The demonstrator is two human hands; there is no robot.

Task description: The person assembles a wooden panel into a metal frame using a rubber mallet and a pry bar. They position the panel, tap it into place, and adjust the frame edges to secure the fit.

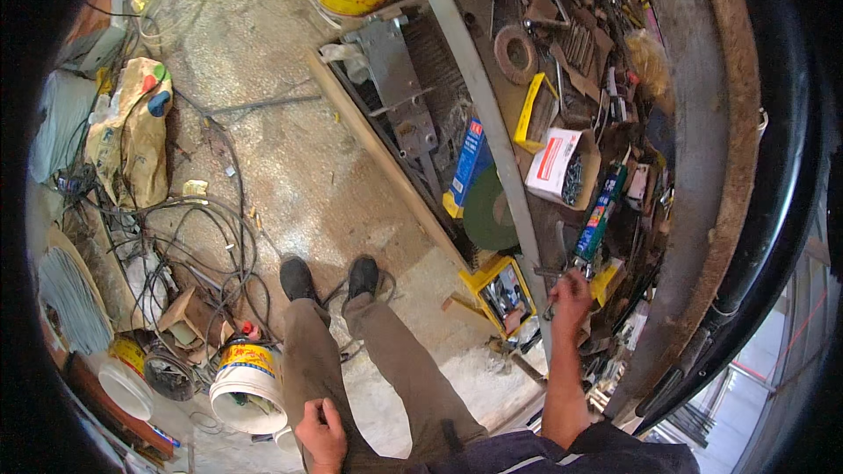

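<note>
My right hand (571, 298) reaches over the cluttered metal bench at the right, its fingers closed around the handle end of a caulking gun. A green and blue sealant tube (602, 211) lies in line with that hand, pointing away over the clutter. Part of the grip is hidden by my fingers. My left hand (321, 435) hangs in front of my left thigh, fingers curled in, with nothing visible in it.
A white box of screws (562, 167), a yellow box (536, 114) and a grinding wheel (493, 211) surround the bench edge. Below sits a yellow-framed bin (500, 297). Tangled black cables (237, 228) cross the floor at left, near white buckets (248, 391).
</note>
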